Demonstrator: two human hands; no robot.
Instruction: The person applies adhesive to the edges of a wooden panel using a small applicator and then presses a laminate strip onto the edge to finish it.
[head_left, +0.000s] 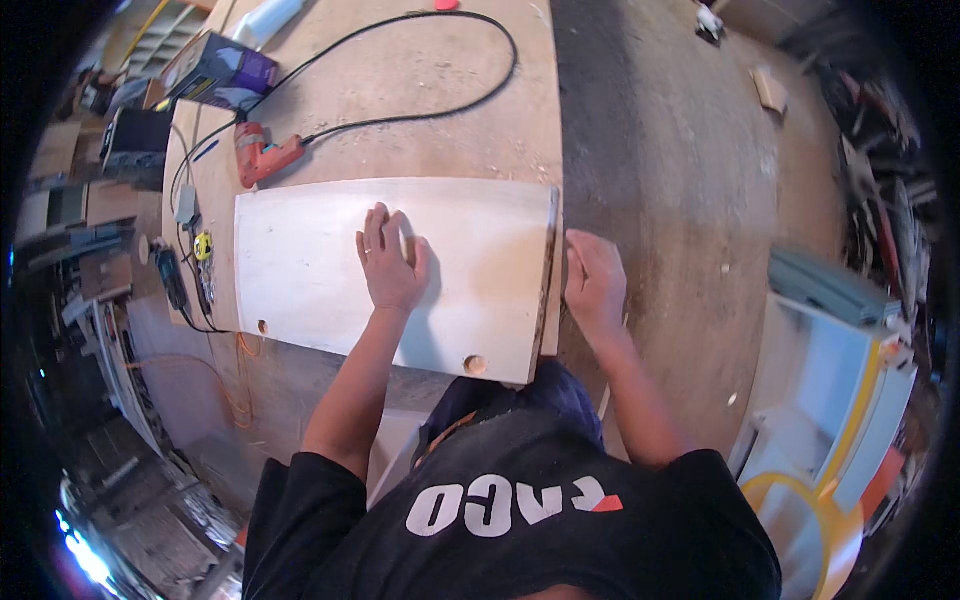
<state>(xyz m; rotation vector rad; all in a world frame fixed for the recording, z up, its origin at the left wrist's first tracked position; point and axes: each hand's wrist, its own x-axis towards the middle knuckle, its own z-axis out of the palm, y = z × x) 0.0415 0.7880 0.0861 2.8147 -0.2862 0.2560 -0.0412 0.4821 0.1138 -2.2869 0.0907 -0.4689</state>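
Note:
A white wooden panel point(320, 250) lies flat on the workbench, with two round holes near its front edge. My left hand point(392, 265) is over the middle of the panel, fingers stretched out, and seems to rest on its face. Just beyond the panel's right edge is my right hand point(597, 285), apart from it. Its fingers are curled together, and whatever they may hold is hidden. Behind the panel a red power drill point(262, 155) lies on its side, its black cord looping across the bench.
Wood shavings dot the bench top point(420, 90). A dark box point(220, 72) stands at the far left, and a yellow tape measure point(203, 246) lies left of the panel near a dark corded tool point(170, 278). White cabinet parts point(815, 370) and a yellow-edged round piece point(800, 520) stand on the floor to the right.

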